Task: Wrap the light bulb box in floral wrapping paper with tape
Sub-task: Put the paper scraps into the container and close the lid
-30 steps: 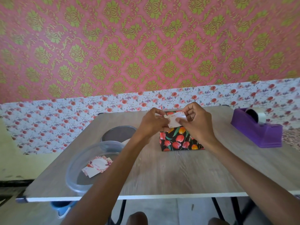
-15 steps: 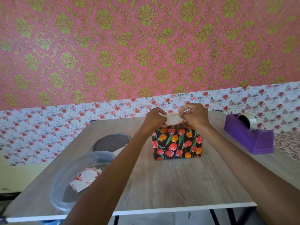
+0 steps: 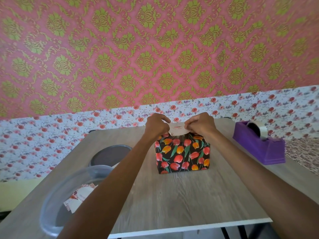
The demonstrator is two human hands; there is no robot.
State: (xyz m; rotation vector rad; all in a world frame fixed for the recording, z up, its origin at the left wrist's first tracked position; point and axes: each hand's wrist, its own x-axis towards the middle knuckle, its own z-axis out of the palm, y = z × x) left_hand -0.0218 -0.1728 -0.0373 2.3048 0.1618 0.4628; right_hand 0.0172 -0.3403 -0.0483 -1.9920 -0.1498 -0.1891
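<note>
The box [image 3: 183, 156], wrapped in black paper with red and orange tulips, stands upright mid-table. Above its top edge both hands hold a small white card with a floral border [image 3: 177, 130]. My left hand [image 3: 156, 125] pinches the card's left end and my right hand [image 3: 201, 125] pinches its right end. The card's lower edge sits at the box's top. The top face of the box is hidden behind the hands and card.
A purple tape dispenser [image 3: 259, 145] with a clear tape roll stands at the right. At the left, a clear plastic container [image 3: 57, 200] holds more floral cards, and a grey round lid [image 3: 110, 155] lies behind it. The wooden table's [image 3: 181, 200] front edge is near me.
The card and both hands have moved from in front of the box up to its top edge, with the card now stretched flat between them. The view has tilted, showing more of the box's front.
</note>
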